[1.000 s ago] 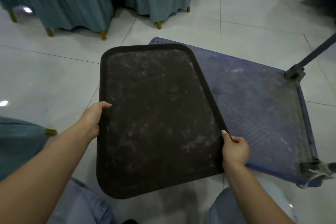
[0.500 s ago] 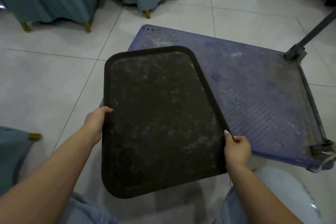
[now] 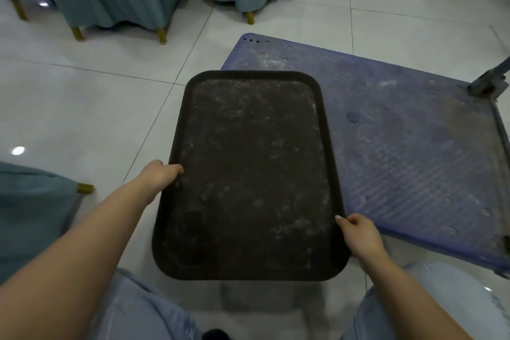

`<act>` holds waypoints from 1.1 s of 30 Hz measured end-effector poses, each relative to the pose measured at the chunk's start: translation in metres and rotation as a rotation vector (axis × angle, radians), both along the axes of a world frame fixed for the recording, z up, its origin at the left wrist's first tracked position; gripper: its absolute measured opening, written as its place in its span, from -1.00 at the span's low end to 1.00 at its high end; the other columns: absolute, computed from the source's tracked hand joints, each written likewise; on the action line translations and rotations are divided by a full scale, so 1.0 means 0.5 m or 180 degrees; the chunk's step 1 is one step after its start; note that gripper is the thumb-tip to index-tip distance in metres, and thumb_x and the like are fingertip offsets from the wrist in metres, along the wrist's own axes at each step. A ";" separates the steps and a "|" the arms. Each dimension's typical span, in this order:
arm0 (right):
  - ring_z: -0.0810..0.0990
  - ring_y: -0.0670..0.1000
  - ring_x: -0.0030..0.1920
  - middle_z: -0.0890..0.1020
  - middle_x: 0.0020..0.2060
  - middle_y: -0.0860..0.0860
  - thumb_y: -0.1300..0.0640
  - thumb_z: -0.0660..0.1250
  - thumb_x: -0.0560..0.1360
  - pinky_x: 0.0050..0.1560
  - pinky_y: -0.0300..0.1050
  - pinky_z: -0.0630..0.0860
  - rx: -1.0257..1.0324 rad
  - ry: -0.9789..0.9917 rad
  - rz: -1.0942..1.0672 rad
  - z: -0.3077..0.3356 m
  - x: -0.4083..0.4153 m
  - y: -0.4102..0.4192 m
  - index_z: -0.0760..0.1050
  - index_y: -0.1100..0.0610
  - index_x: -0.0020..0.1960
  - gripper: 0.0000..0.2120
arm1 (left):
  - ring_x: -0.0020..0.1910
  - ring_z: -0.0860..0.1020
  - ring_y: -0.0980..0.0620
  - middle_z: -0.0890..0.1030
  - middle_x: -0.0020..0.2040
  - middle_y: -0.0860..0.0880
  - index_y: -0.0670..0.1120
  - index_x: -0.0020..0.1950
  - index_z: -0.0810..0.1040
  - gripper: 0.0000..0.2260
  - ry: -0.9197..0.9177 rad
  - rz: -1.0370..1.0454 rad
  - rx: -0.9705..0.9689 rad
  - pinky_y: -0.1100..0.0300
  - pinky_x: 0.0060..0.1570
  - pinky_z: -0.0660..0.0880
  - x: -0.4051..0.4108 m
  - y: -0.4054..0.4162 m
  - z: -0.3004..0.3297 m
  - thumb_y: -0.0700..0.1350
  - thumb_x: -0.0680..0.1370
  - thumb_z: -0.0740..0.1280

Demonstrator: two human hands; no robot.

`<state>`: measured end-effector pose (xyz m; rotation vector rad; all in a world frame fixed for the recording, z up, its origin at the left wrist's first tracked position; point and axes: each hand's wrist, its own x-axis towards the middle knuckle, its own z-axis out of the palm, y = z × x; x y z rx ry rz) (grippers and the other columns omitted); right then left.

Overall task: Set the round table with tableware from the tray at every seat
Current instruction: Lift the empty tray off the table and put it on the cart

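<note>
Over the blue platform cart (image 3: 414, 146), you hold the bare dark tray (image 3: 248, 174) by its long edges: left hand (image 3: 160, 174) and right hand (image 3: 358, 234) both clamp the rim. Keep it level. Lower it flat; avoid the cart's handle post (image 3: 491, 80).

Dark brown rectangular tray (image 3: 254, 168) with rounded corners and a raised rim, its flat bed scuffed with pale dusty marks. Held roughly level by both long edges, bare of tableware.
</note>
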<state>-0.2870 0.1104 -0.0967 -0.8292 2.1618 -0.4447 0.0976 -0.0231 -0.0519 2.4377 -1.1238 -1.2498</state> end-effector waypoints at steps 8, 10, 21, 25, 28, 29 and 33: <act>0.66 -0.03 -0.41 0.63 -0.28 0.01 -0.04 0.20 0.61 -0.35 -0.12 0.61 0.0845 0.0581 0.1439 0.021 0.034 0.007 0.44 0.05 -0.02 -0.83 | 0.00 0.57 -0.19 0.55 0.08 -0.20 -0.18 0.20 0.38 -0.73 -0.0340 -0.0727 0.1264 -0.03 -0.13 0.56 0.042 0.092 0.009 -0.14 0.54 0.32; 0.64 -0.08 -0.47 0.63 -0.30 -0.01 -0.04 0.18 0.61 -0.37 -0.15 0.61 0.0937 0.0765 0.1647 0.029 0.034 0.010 0.41 0.02 -0.01 -0.85 | -0.05 0.60 -0.18 0.55 0.06 -0.21 -0.20 0.21 0.39 -0.75 -0.0505 -0.0840 0.1333 0.01 -0.21 0.60 0.054 0.097 0.008 -0.20 0.56 0.30; 0.66 -0.02 -0.44 0.63 -0.11 0.06 0.04 0.20 0.62 -0.45 -0.22 0.49 0.0747 -0.0501 0.1023 0.066 0.077 0.004 0.35 0.05 0.10 -0.89 | 0.08 0.56 -0.21 0.58 0.13 -0.20 -0.14 0.27 0.53 -0.67 -0.0658 0.0030 -0.0147 -0.11 0.09 0.53 0.102 0.034 -0.037 -0.31 0.52 0.34; 0.65 0.01 -0.47 0.65 -0.23 0.11 0.14 0.20 0.62 -0.47 -0.18 0.52 0.0488 -0.0489 0.0673 0.051 0.066 -0.004 0.35 0.07 0.03 -0.98 | 0.15 0.54 -0.25 0.57 0.21 -0.21 -0.13 0.28 0.54 -0.63 -0.0226 0.0653 -0.0488 -0.14 0.18 0.51 0.083 0.013 -0.055 -0.35 0.50 0.33; 0.65 0.11 -0.49 0.64 -0.37 0.16 0.21 0.19 0.60 -0.50 -0.07 0.57 0.0286 -0.0402 0.0438 0.039 0.039 -0.026 0.35 0.11 -0.03 -0.96 | 0.17 0.53 -0.24 0.56 0.22 -0.21 -0.15 0.31 0.53 -0.60 0.0124 0.0894 -0.0704 -0.08 0.18 0.51 0.064 0.002 -0.066 -0.39 0.50 0.31; 0.66 0.14 -0.47 0.65 -0.34 0.19 0.22 0.20 0.58 -0.48 -0.03 0.60 0.0305 -0.0396 0.0435 0.038 0.031 -0.038 0.36 0.12 -0.03 -0.97 | 0.16 0.54 -0.23 0.57 0.21 -0.21 -0.15 0.32 0.52 -0.60 0.0202 0.0936 -0.0773 -0.06 0.16 0.50 0.059 -0.002 -0.067 -0.39 0.50 0.30; 0.68 0.21 -0.39 0.63 -0.19 0.27 0.18 0.20 0.58 -0.44 0.02 0.62 0.0648 -0.0541 0.0580 0.039 0.002 -0.077 0.38 0.21 0.04 -0.90 | 0.04 0.57 -0.21 0.61 0.07 -0.21 -0.24 0.21 0.56 -0.72 -0.0135 0.0511 -0.0499 -0.04 0.06 0.53 0.032 -0.005 -0.062 -0.23 0.51 0.33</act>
